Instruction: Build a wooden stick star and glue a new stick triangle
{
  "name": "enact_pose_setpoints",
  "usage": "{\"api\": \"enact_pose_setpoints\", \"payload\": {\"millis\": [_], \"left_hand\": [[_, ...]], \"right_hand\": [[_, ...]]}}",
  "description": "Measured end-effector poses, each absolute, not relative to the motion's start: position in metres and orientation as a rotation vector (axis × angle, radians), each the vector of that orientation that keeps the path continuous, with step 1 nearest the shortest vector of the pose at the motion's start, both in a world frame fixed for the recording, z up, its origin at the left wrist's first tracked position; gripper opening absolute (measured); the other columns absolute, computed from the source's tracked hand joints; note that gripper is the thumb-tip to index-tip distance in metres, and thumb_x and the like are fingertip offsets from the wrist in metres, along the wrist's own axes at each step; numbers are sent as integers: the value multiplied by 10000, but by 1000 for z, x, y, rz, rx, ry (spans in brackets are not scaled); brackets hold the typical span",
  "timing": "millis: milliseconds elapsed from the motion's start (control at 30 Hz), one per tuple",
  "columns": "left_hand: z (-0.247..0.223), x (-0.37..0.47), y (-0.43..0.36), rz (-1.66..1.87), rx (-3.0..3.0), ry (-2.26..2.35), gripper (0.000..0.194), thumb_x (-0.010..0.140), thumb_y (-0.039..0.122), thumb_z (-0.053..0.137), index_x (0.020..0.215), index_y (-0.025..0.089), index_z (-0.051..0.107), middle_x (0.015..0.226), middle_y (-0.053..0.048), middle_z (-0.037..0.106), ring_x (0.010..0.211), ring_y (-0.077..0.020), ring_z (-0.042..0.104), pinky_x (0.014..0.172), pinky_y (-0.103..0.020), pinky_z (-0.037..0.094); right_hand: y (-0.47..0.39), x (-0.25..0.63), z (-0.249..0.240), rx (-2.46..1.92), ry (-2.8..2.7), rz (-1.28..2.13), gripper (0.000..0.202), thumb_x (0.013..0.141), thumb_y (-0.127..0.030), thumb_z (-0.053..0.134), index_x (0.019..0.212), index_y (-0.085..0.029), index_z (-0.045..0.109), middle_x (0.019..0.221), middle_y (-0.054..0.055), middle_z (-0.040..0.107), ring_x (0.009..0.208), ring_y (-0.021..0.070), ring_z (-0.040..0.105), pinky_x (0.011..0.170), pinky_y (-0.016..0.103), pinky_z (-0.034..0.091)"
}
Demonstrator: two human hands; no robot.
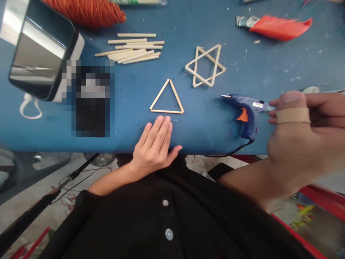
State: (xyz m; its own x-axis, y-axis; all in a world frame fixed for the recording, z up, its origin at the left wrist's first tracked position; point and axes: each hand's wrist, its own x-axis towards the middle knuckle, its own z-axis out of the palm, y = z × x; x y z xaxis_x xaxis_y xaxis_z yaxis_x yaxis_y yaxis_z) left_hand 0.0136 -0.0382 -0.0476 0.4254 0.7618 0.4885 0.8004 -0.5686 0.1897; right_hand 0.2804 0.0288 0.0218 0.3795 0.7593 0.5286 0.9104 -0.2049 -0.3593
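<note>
My left hand (pixel 153 144) lies flat on the blue table with its fingers stretched out, holding nothing. Just beyond its fingertips is a triangle (pixel 176 94) of three thin wooden sticks. At the right, my right hand (pixel 296 126) is blurred, with a tan band around one finger. Its curled fingertips close on the clear glue stick (pixel 270 108) at the rear of a blue glue gun (pixel 249 104) with an orange trigger. The gun's nozzle points left. A six-pointed star (pixel 206 66) made of sticks lies beyond the gun.
Several loose wooden sticks (pixel 134 48) lie at the back. An orange-red yarn bundle (pixel 88 12), a mirror-like device (pixel 45 50) and a pixelated dark item (pixel 91 115) are at the left. A red-handled cutter (pixel 280 27) lies back right. The gun's black cord (pixel 234 151) crosses the table's front edge.
</note>
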Motion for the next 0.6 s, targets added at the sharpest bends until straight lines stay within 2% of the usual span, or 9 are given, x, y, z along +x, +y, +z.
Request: {"api": "enact_pose_setpoints", "payload": {"millis": [100,200,300,400,500,600], "left_hand": [[-48,8,-41,-793,-2553,-1503,802,1083,518,632,1641,-42,496,1507,-259,691,1468,-378,666,1287,-471,504],[-50,9,-42,-754,-2531,-1524,838,1089,527,617,1681,-38,435,1527,-255,678,1468,-377,667,1297,-473,495],[-51,12,-42,-739,-2517,-1547,852,1097,540,588,1708,-20,394,1563,-246,650,1486,-374,654,1315,-468,473],[-53,15,-42,-715,-2507,-1573,875,1104,570,555,1734,0,349,1598,-240,616,1498,-374,644,1322,-465,460],[-54,16,-42,-677,-2490,-1596,917,1113,638,490,1744,-4,319,1622,-247,589,1510,-379,633,1330,-470,444],[-55,18,-42,-652,-2479,-1589,943,1108,668,478,1734,-22,335,1617,-258,595,1508,-384,634,1333,-467,436]], "right_hand": [[25,321,-11,-1991,-1199,-488,303,687,-533,726,618,-241,683,452,34,461,394,162,401,499,380,296],[22,337,-27,-2284,-1078,-456,336,579,-486,823,610,-279,560,496,16,516,427,176,440,519,396,353],[21,333,-23,-2537,-1048,-241,395,558,-418,880,610,-289,510,549,17,594,473,196,513,596,424,455],[20,325,-12,-2750,-1045,4,392,515,-273,930,579,-282,544,507,1,566,490,216,548,631,425,475],[14,325,-7,-2773,-1137,193,350,480,-117,926,612,-254,631,512,-17,571,548,224,605,690,416,478],[10,328,-8,-2617,-1282,221,237,582,-122,890,657,-226,690,525,-12,583,532,206,590,658,395,459]]}}
